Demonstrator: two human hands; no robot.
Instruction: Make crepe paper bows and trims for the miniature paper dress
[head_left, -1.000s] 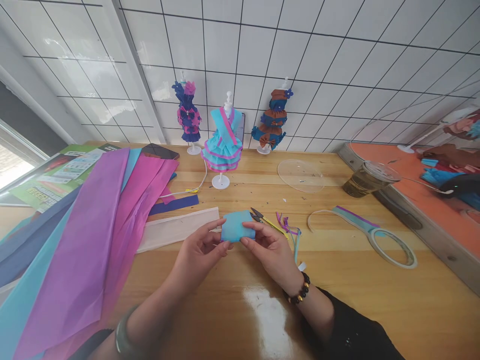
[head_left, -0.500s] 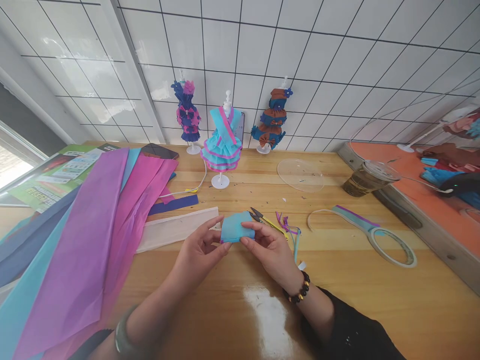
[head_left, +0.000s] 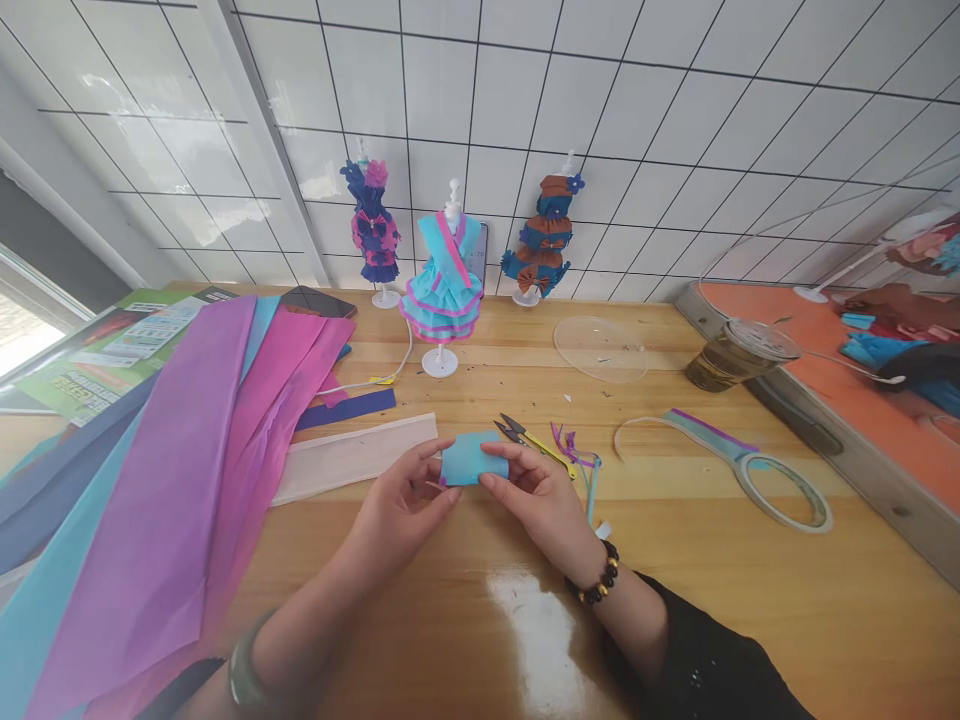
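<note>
And there it is: the top edge of your blue piece (head_left: 470, 460) has dipped a touch over the last second, so it now shows you a shorter, flatter face, and a little more of the dark scissors (head_left: 550, 455) comes clear behind it. Your hands have hardly budged, so this reads as a small adjustment of the piece, with the handling of it apparently unfinished.

Both grips are closed in. Your right hand (head_left: 541, 500) pinches the right end, fingers across the face and thumb at the bottom edge; your left hand (head_left: 405, 500) has the left end, forefinger at the upper corner and thumb at the lower one. The piece sits between your fingertips, in front of you, to the right of the white strip (head_left: 356, 458) on the table (head_left: 420, 620).

Look at it now: light blue, small, roughly oblong, gently curved along the top, a spot of purple at the lower left corner. Cloth or paper, you can't tell from here, and its back is hidden.
</note>
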